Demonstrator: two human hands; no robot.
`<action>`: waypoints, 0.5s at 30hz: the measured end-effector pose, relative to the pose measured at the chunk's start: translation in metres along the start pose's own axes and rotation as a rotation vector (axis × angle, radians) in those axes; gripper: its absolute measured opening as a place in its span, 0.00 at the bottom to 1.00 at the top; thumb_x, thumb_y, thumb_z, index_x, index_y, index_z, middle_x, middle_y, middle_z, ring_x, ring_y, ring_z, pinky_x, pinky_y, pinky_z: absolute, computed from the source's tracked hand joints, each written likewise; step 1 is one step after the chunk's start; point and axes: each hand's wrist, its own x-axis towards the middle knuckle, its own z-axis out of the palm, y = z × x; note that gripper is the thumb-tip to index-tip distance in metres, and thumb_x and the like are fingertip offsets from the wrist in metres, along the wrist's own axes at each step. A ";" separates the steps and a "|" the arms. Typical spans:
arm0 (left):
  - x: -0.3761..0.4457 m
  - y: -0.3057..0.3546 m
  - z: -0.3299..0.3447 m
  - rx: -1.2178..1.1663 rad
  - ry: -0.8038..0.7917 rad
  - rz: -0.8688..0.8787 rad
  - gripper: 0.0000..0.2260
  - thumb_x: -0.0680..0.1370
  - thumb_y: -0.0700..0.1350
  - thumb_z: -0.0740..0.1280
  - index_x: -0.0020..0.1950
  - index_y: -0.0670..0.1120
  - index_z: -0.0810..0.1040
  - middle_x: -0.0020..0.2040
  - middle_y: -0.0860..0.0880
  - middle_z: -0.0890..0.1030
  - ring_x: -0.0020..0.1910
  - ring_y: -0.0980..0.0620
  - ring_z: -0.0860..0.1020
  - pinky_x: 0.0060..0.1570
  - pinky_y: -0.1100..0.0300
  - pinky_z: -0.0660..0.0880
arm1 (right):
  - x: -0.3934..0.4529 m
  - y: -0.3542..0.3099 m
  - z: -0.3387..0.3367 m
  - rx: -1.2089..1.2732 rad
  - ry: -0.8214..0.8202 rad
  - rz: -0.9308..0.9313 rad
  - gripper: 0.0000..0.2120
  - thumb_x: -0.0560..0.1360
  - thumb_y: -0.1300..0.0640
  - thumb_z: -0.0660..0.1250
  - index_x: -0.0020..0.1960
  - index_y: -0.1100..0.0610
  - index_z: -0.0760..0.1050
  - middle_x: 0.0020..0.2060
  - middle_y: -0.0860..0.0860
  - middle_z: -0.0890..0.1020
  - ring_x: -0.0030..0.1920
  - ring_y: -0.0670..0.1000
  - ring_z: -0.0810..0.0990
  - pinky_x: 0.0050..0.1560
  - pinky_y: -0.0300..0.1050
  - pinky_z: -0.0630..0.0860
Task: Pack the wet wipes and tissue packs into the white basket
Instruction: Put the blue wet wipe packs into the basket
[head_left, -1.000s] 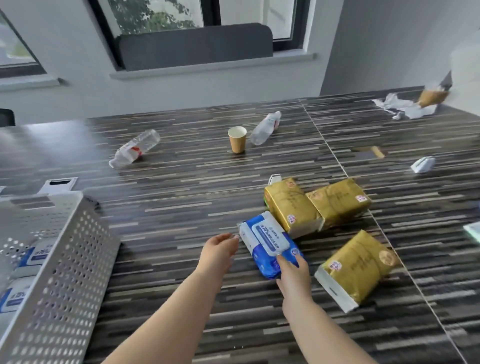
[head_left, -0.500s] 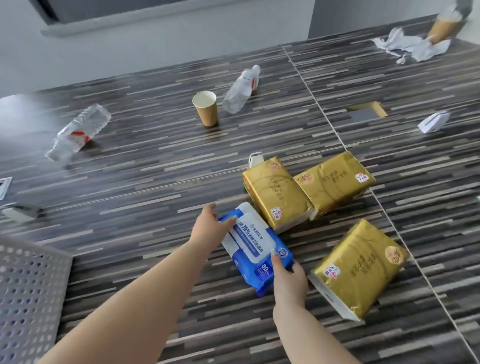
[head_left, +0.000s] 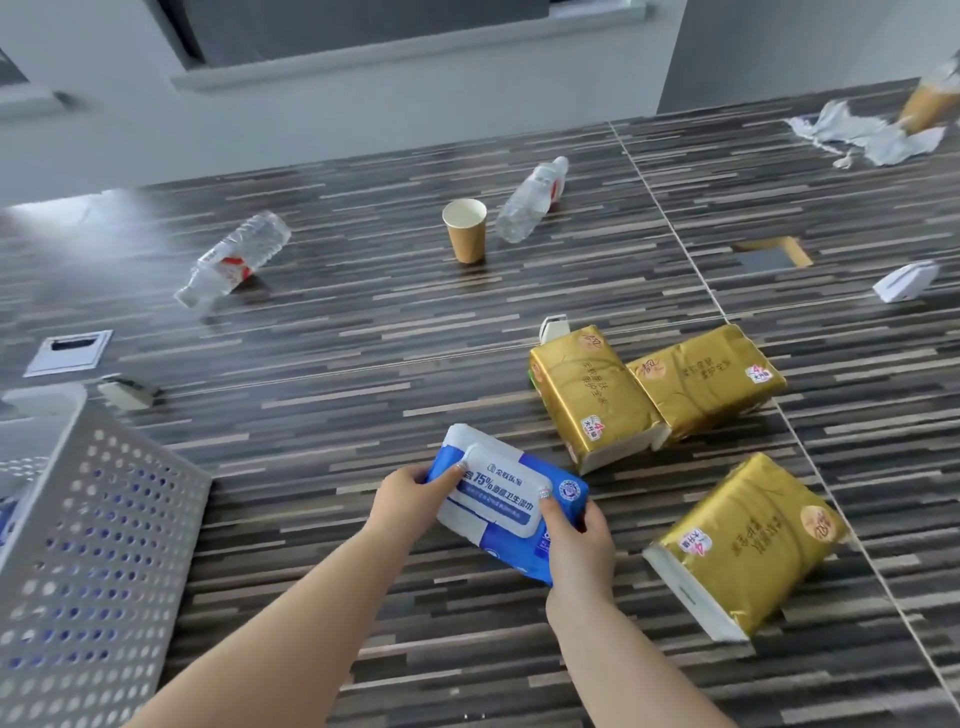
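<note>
**Blue wet wipes pack in both hands, basket off to your left**

Your left hand (head_left: 410, 486) is clamped on the near-left end of the blue wet wipes pack (head_left: 511, 499), thumb on top by the white flip lid. Your right hand (head_left: 579, 540) is closed on the near-right corner, fingers wrapped round the edge. The pack looks tilted, far end up; I can't tell if it's clear of the table (head_left: 322, 415).

Handling, as a judgement: soft film pouch, fairly heavy with damp sheets, slick and saggy in the middle. Keep hold at both ends or grip across the stiff lid; don't pinch the film alone.

The white basket (head_left: 104, 525) sits well left of your left hand, blue packs visible through its holes. Three gold tissue packs lie right of your right hand: one just beside it (head_left: 743, 551), two touching beyond (head_left: 592, 395) (head_left: 706, 382). They're likely light and squashy; grab them across the middle.
</note>
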 end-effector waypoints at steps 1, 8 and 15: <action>-0.009 -0.005 -0.011 -0.054 0.015 0.010 0.12 0.76 0.55 0.67 0.54 0.50 0.78 0.45 0.53 0.82 0.43 0.55 0.78 0.39 0.63 0.72 | -0.009 -0.002 0.004 -0.004 -0.029 -0.025 0.21 0.75 0.53 0.68 0.66 0.52 0.70 0.55 0.53 0.80 0.50 0.50 0.81 0.39 0.44 0.81; -0.055 -0.025 -0.082 -0.297 -0.005 0.091 0.30 0.63 0.62 0.74 0.59 0.47 0.78 0.50 0.49 0.86 0.52 0.48 0.83 0.59 0.49 0.77 | -0.052 -0.019 0.035 0.004 -0.212 -0.137 0.16 0.74 0.54 0.69 0.62 0.51 0.73 0.51 0.51 0.82 0.49 0.52 0.83 0.43 0.49 0.82; -0.095 -0.043 -0.179 -0.415 -0.087 0.151 0.41 0.59 0.59 0.79 0.66 0.45 0.70 0.57 0.43 0.82 0.53 0.44 0.83 0.55 0.49 0.79 | -0.116 -0.041 0.085 -0.085 -0.373 -0.309 0.21 0.72 0.51 0.71 0.64 0.52 0.73 0.54 0.51 0.82 0.50 0.52 0.82 0.43 0.47 0.81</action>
